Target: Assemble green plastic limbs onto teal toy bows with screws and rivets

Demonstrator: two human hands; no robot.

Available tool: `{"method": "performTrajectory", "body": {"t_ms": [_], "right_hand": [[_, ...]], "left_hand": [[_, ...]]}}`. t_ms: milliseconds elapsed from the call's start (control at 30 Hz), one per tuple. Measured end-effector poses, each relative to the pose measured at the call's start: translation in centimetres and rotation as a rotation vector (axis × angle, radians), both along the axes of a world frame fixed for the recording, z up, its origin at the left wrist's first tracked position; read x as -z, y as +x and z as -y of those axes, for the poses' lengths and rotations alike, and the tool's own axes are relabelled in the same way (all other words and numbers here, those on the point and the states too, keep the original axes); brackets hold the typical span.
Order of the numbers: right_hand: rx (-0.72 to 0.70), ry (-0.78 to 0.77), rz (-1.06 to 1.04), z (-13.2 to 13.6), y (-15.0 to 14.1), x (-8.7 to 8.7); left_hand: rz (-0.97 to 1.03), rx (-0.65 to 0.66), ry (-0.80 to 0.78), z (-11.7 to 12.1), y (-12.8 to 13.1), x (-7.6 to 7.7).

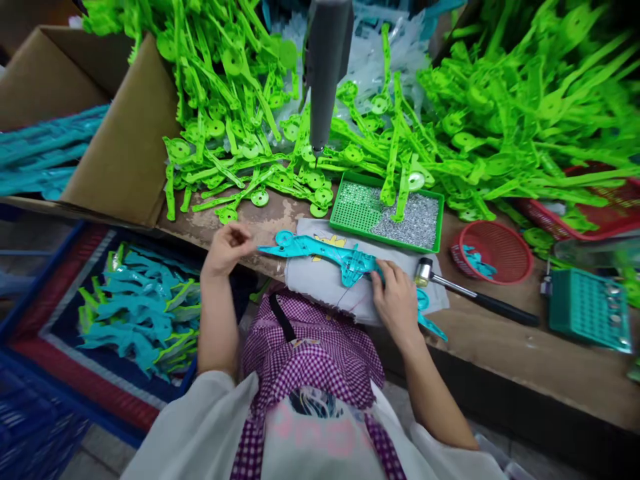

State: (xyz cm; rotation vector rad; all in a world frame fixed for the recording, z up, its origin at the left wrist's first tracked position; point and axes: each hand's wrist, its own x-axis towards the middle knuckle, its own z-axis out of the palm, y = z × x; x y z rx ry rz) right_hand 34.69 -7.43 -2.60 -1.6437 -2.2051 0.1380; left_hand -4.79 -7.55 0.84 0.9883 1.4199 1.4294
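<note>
A long turquoise plastic frame part (320, 248) lies across a grey cloth (320, 283) with a yellow printed figure, at the table's front edge. My right hand (397, 300) is closed over its right portion; the rest of the part sticks out beyond the hand. By the left tip of the part, my left hand (227, 250) has thumb and fingers pinched together. Whatever it may hold is too small to make out. A grey power screwdriver (323, 80) hangs bit-down above the table. Behind the cloth stands a green tray (350, 203) with many small metal screws.
Heaps of lime-green plastic parts (505, 120) cover the back. A mallet (465, 290), a red basket (493, 250) and a teal perforated box (590, 310) stand right. At left are a cardboard box (125, 140) and a blue crate (37, 303) holding turquoise-and-green parts.
</note>
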Motion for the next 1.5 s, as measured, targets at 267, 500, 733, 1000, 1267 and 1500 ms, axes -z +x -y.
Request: {"method": "performTrajectory", "body": {"t_ms": [267,500,733,1000,1267,1500], "right_hand": [[-0.035,0.034,0.102,-0.3,1.2,0.3],[-0.066,0.093,0.206,0.1,1.2,0.3],[-0.041,0.080,0.188,0.1,0.8,0.2],[-0.151,-0.053,0.026,-0.4,2.9,-0.8],[-0.249,0.230,-0.401,-2.1,-7.6,-7.1],[-0.349,0.068,-0.473,-1.2,-9.0,-5.3]], "left_hand": [[-0.972,0.580,-0.028,3.4,-2.9,-3.8],[-1.390,0.250,0.110,1.4,-1.4,-1.8],[-1.319,0.010,0.104,2.1,-4.2,2.7],[-1.118,0.010,-0.010,2.6,-4.6,3.6],[-0.881,-0.406,0.141,-2.7,-3.4,1.6],[-1.177,-0.148,0.056,-16.6,-7.3,-1.4]]}}
